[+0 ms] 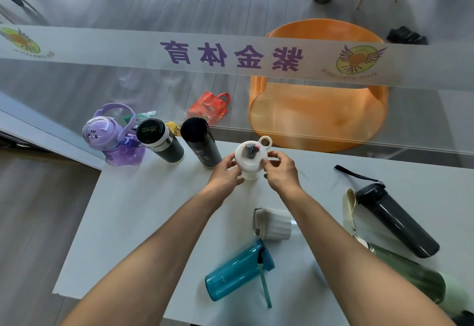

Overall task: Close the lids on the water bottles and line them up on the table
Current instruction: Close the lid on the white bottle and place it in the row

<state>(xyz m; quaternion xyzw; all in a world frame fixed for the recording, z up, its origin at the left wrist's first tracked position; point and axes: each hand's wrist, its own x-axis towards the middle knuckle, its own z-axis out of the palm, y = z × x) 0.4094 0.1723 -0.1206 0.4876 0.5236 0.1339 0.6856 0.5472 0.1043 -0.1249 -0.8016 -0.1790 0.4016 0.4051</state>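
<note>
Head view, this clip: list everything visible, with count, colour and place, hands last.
purple bottle: 1, purple with cat lid, upright, far left of the row
black flasks: 2, black, upright, next in the row
white bottle: 1, white, ring lid, upright between both hands
white cup: 1, white, ribbed, on its side mid-table
teal bottle: 1, teal, lying near the front edge
dark bottle: 1, dark grey, strap, lying at right
green bottle: 1, green, lying at front right
table: 1, white
orange chair: 1, behind glass
red bag: 1, on the floor
left hand, right hand: on the white bottle
</note>
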